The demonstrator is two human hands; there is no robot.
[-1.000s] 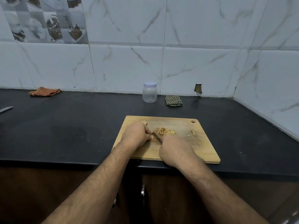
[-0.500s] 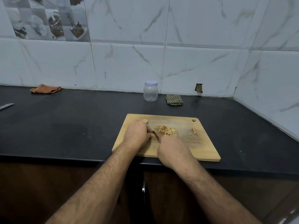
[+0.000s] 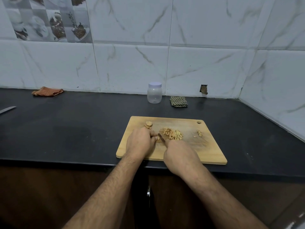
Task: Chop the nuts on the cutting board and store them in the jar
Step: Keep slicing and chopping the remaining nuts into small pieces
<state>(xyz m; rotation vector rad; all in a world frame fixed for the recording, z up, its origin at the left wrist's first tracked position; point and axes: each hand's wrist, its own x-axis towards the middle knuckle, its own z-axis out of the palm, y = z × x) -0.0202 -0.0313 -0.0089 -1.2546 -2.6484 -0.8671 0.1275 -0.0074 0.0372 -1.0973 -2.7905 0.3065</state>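
Note:
A wooden cutting board (image 3: 211,146) lies on the black counter near its front edge. My left hand (image 3: 140,142) pinches a nut (image 3: 158,138) against the board with curled fingers. My right hand (image 3: 179,154) grips a knife (image 3: 161,137) whose blade stands just right of that nut. A pile of chopped nut slivers (image 3: 173,134) lies beyond the blade. A few whole nuts (image 3: 148,124) sit at the board's far left and some small pieces (image 3: 199,133) at its far right. The clear plastic jar (image 3: 154,95) with a pale lid stands closed by the wall.
A folded green checked cloth (image 3: 178,101) lies right of the jar and an orange cloth (image 3: 47,91) at the back left. A second knife blade (image 3: 7,109) pokes in at the left edge. Tiled walls close the back and right side.
The pile of chopped slivers has grown a little. Both hands stay at the same spot on the board, with the blade still beside the pinched nut.

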